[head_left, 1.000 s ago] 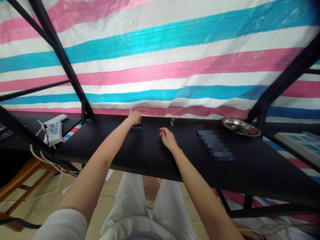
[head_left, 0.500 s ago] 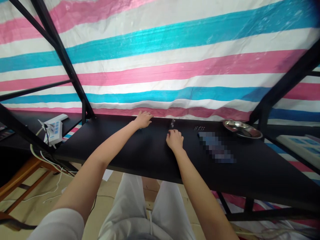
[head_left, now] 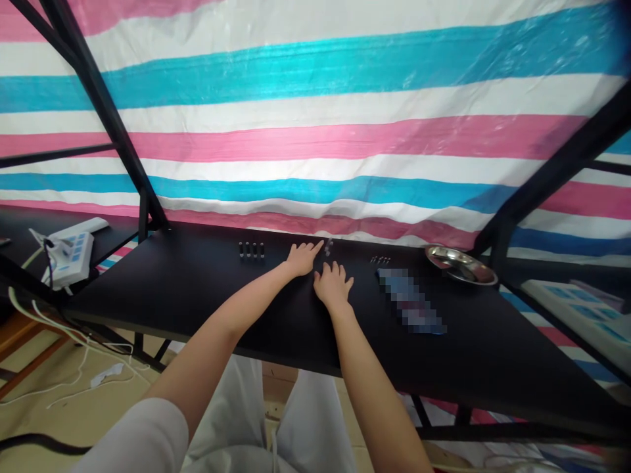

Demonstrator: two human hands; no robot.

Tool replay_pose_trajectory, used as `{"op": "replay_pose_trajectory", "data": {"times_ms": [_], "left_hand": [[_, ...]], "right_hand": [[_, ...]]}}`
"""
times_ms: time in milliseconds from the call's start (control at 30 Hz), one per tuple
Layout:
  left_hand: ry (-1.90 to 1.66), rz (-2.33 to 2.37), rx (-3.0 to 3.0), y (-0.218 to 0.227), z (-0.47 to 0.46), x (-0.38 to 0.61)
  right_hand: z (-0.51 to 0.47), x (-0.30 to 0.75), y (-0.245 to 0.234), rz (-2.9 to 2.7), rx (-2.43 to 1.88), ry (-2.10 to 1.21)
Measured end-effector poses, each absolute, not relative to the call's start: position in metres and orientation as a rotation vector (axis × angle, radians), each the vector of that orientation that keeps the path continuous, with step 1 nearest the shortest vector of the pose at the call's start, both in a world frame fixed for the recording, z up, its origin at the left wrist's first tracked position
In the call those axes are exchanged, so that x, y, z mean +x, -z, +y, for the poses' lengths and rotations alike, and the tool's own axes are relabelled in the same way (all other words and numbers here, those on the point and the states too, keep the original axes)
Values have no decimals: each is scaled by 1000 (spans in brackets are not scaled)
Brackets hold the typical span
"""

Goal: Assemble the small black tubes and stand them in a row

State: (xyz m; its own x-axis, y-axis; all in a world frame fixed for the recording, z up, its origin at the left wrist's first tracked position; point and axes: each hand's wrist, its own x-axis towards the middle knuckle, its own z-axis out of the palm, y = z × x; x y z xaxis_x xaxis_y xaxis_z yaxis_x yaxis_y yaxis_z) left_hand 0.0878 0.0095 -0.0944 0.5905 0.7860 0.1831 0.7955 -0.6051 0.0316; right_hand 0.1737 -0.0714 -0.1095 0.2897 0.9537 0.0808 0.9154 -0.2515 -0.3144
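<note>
My left hand (head_left: pixel 302 259) is over the far part of the black table, with its index finger stretched toward a small group of clear pieces (head_left: pixel 328 247). My right hand (head_left: pixel 333 285) lies just nearer to me on the tabletop, fingers spread, below the same pieces. Nothing shows in either hand. To the left, several short dark cylinders (head_left: pixel 255 250) with light ends stand in a row. Several tiny light pins (head_left: pixel 380 260) are lined up right of my hands; their kind is too small to tell.
A blurred-out blue flat item (head_left: pixel 411 302) lies on the black table (head_left: pixel 197 289) at right, with a shiny metal dish (head_left: pixel 462 265) behind it. White power strips (head_left: pixel 73 256) and cables are at left. Black frame posts (head_left: pixel 106 121) and a striped sheet (head_left: pixel 315 144) bound the table.
My left hand has moved right from the dark cylinders, which now show, to beside the clear pieces. My right hand's fingers have spread out. The view has shifted a little.
</note>
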Motion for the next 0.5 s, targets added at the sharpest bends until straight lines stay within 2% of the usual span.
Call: {"op": "replay_pose_trajectory", "data": {"times_ms": [367, 500], "left_hand": [[702, -1443, -2609, 101, 14, 99], [979, -1575, -2647, 100, 4, 89]], "right_hand": [[-70, 174, 111, -1728, -2288, -226], [-63, 174, 117, -1705, -2302, -209]]}}
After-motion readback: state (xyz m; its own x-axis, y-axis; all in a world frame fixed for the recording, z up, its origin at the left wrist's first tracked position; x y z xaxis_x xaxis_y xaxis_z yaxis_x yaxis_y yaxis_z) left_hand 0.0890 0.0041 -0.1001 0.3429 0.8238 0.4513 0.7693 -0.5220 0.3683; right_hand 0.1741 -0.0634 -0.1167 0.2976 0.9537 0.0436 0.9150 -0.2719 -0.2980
